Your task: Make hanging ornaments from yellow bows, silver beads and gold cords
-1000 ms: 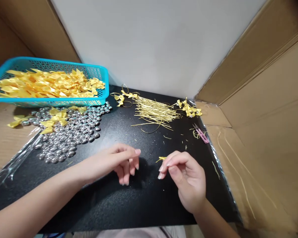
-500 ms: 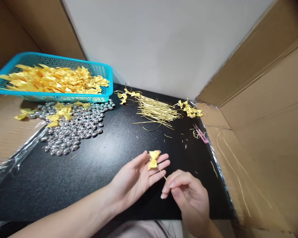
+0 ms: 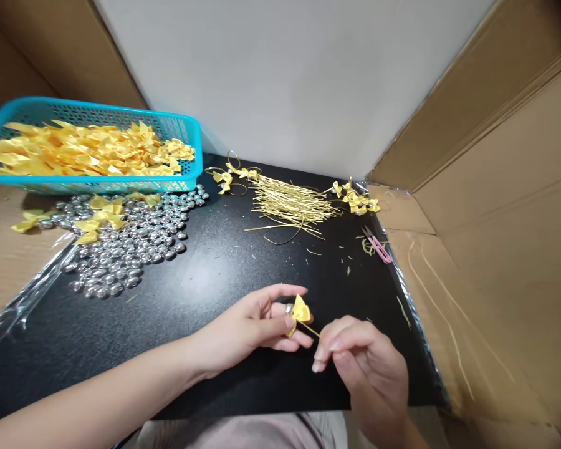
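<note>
Left fingers (image 3: 275,327) pinch 1 bow (image 3: 302,308), right fingers (image 3: 355,335) cord (image 3: 310,328), over black tabletop (image 3: 229,274) beside cardboard (image 3: 500,187).

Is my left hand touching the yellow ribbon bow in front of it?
Touching. The head view shows the left hand with its thumb tip over the yellow ribbon bow, fingers behind it.

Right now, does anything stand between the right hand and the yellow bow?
Nothing visible does. The yellow bow is in the fingers of the left hand, and only its own thin gold cord crosses the gap to the right hand, whose fingers hold it.
</note>
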The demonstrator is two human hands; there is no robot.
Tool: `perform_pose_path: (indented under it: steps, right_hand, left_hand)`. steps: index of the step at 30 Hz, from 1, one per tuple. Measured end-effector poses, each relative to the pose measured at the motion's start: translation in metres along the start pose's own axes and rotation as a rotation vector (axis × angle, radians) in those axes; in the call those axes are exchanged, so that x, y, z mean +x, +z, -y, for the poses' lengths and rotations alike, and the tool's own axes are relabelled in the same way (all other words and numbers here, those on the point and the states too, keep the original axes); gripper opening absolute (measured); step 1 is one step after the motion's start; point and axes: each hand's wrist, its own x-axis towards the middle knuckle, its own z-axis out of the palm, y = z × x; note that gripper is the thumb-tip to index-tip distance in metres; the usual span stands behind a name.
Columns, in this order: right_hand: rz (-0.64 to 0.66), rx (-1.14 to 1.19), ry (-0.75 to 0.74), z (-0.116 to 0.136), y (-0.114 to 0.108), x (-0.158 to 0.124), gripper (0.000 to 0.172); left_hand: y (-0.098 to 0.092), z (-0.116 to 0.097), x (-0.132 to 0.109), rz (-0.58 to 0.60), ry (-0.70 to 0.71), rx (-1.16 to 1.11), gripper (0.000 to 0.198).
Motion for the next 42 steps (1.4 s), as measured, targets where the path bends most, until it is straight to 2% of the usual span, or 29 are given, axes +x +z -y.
perform_pose_path:
  steps: [4,10,15,21,23,26,29,31,33,34,38,42]
  right_hand:
    - [0.009,-0.005,0.007,0.000,-0.003,0.002,0.016]
    - [0.021,-0.009,0.000,-0.001,-0.002,0.002,0.018]
    - [0.034,-0.007,0.013,-0.002,0.001,0.004,0.017]
    - [0.021,0.012,0.018,-0.005,0.004,0.007,0.016]
    - [0.019,0.007,0.018,-0.005,0.005,0.008,0.016]
    - [0.016,-0.006,0.021,-0.004,0.006,0.008,0.014]
    - [0.016,-0.008,0.021,-0.004,0.006,0.008,0.012]
    - [0.016,-0.011,0.022,-0.004,0.006,0.008,0.012]
    - [0.014,-0.016,0.019,-0.004,0.005,0.008,0.013]
    - [0.014,-0.018,0.016,-0.003,0.005,0.008,0.014]
    - [-0.003,-0.009,0.011,-0.002,0.005,0.009,0.014]
    - [-0.045,0.019,0.029,-0.003,0.005,0.011,0.012]
  left_hand:
    - [-0.007,-0.002,0.000,0.053,0.008,0.152,0.053]
    - [-0.011,-0.002,-0.003,0.040,0.093,0.319,0.068]
    - [-0.008,-0.006,-0.004,-0.011,0.148,0.546,0.039]
    - [-0.001,-0.010,-0.005,0.050,0.156,0.703,0.030]
    - [0.001,-0.009,-0.008,0.055,0.155,0.734,0.034]
    - [0.005,-0.004,-0.012,-0.005,0.167,0.822,0.050]
    - [0.012,0.004,-0.015,-0.082,0.268,0.936,0.062]
    - [0.015,0.008,-0.013,-0.107,0.357,1.030,0.048]
    - [0.016,0.008,-0.009,-0.092,0.405,1.125,0.023]
    - [0.016,0.007,-0.007,-0.075,0.412,1.167,0.017]
    - [0.013,-0.002,-0.001,-0.028,0.444,1.225,0.024]
    - [0.009,-0.005,0.005,0.028,0.420,1.024,0.019]
